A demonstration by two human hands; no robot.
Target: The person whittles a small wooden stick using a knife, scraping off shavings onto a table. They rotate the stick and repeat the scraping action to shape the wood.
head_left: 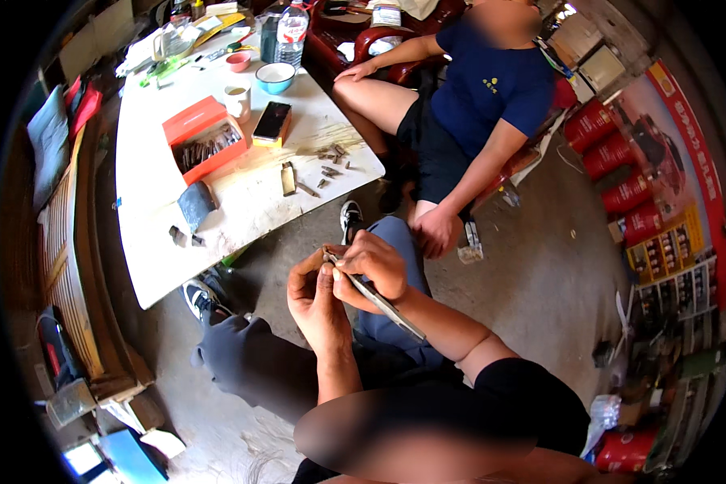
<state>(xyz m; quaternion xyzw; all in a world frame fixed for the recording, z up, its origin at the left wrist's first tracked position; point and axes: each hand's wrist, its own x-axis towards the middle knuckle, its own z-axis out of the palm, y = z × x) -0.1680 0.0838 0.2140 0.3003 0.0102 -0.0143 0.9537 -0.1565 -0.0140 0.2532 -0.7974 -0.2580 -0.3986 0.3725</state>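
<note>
Above my lap, both hands meet around a small piece. My left hand [321, 300] pinches it between thumb and fingertips; the piece is mostly hidden, so its kind does not show. A long, thin, flat grey metal tool [391, 313] is gripped in my right hand [377, 268], its tip against the fingers of the left and its tail slanting down to the right. On the white table [250, 206] ahead, an open orange-red box [220, 164] holds several small dark slim pieces. Similar loose pieces [329, 172] lie near the table's right corner, beside a small open case [288, 179].
A phone [273, 121] lies on a yellow box. Behind it stand a mug [237, 103], a blue-rimmed bowl [275, 77] and a large bottle [293, 36]. A blue-grey pouch [196, 206] sits near the front edge. Another person [492, 89] sits at the right, one hand hanging near my knee.
</note>
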